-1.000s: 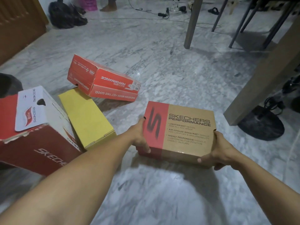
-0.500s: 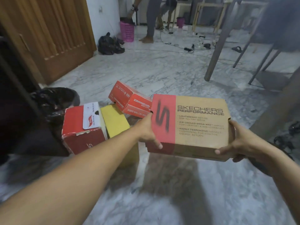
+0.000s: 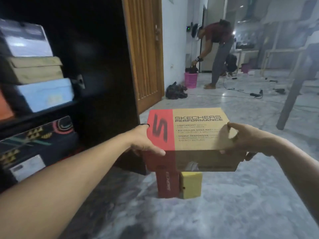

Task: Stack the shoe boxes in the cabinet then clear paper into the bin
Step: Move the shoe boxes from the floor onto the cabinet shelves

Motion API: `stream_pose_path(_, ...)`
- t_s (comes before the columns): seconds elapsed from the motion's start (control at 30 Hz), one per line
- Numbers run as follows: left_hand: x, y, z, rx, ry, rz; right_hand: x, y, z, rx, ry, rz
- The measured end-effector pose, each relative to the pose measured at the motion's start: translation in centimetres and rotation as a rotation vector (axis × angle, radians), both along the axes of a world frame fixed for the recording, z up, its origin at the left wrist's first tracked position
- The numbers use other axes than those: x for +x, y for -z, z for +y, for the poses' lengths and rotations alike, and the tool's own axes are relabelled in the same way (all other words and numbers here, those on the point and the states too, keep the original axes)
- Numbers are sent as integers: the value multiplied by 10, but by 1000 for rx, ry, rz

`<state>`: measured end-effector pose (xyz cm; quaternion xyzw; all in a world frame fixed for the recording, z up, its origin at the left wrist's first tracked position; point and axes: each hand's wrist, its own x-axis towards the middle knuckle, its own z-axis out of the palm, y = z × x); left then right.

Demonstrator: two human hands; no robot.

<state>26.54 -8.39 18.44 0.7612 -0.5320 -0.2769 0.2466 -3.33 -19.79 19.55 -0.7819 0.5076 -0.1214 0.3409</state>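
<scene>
You grip the box [image 3: 193, 133] at both ends, left hand [image 3: 146, 142] and right hand [image 3: 241, 140], in mid-air beside the cabinet [image 3: 96, 66]. Next, swing left onto a shelf stack.

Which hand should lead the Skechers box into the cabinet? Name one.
Left. The left hand grips the Skechers box on the end nearest the cabinet, which stands to the left; the right hand holds the far end.
</scene>
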Motion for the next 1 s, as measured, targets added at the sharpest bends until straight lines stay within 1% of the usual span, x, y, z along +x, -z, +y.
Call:
stream_pose_path(0.17,61,-33,90,-14,-205,-38,82,-30,38,-81,-177,-76)
stream_pose_path(0.27,95,-52,141,-23,-301,-76,137,-42,55,-128,-293,-156)
stream_pose_path(0.43,125,-91,221,-88,-490,-64,219,-63,90,-123,-505,-260)
stream_pose_path(0.57,147,-118,274,-152,-685,-63,274,-84,120,-125,-601,-364)
stream_pose_path(0.77,171,-163,320,-313,-953,-109,345,-131,157,-145,-723,-505)
stream_pose_path(0.87,183,-178,329,-333,-1051,-163,373,-150,167,-168,-767,-572)
stream_pose_path(1.0,203,-191,338,-473,-1232,-176,424,-170,186,-206,-802,-668)
